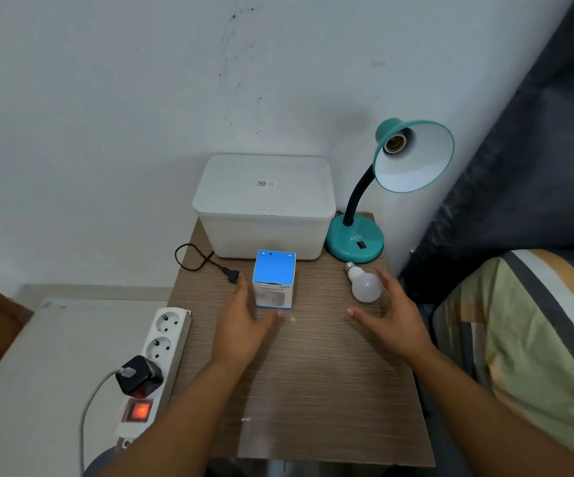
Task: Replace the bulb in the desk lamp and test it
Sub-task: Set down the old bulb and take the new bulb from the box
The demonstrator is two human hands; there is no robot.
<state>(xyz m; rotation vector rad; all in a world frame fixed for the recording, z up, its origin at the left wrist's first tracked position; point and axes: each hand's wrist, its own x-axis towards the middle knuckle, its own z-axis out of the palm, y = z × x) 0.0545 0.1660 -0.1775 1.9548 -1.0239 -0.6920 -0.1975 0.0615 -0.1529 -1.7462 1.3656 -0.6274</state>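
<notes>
A teal desk lamp (354,241) stands at the back right of the small wooden table (313,390); its shade (416,160) faces me and the socket (394,143) inside is empty. A white bulb (364,285) lies on its side in front of the lamp base. A small blue and white box (274,278) stands upright mid-table. My left hand (244,325) hovers open just left of the box, fingers close to it. My right hand (392,315) is open beside the bulb, fingertips near its right side. The lamp's black plug (232,277) lies loose on the table.
A white lidded plastic container (265,204) sits at the back by the wall. A white power strip (156,366) with a lit red switch and a black charger rests on the table's left edge. A striped bed cover (526,339) lies to the right.
</notes>
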